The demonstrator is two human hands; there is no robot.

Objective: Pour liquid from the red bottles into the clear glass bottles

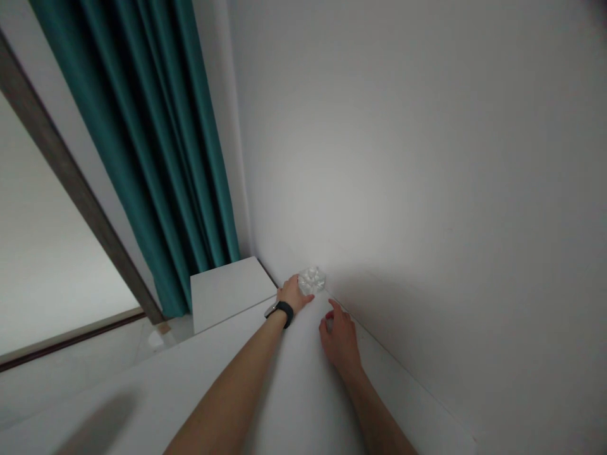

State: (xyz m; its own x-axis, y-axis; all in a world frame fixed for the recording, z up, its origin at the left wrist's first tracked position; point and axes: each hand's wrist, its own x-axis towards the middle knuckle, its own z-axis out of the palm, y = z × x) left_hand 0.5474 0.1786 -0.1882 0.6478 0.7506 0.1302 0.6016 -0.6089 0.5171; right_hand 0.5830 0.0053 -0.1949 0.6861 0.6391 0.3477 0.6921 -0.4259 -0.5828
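A clear, shiny piece [312, 280], like a faceted glass dish or crumpled plastic, rests at the far end of the white surface, close against the wall. Around its left and front sides curve the fingers and thumb of my left hand [293, 295], which touches it and wears a dark watch [283, 309] at the wrist. My right hand [340, 335] is just to the right and nearer to me, apart from the clear piece. Its fingers are loosely bent with a gap to the thumb, and I make out nothing held there.
The white tabletop [298, 379] runs along a pale wall [417, 158]. Left of its far end stands a white box-like cabinet [230, 294]. Behind that hangs a teal curtain [161, 139], beside a brown frame [71, 170]. Light floor tiles [109, 347] show at the left.
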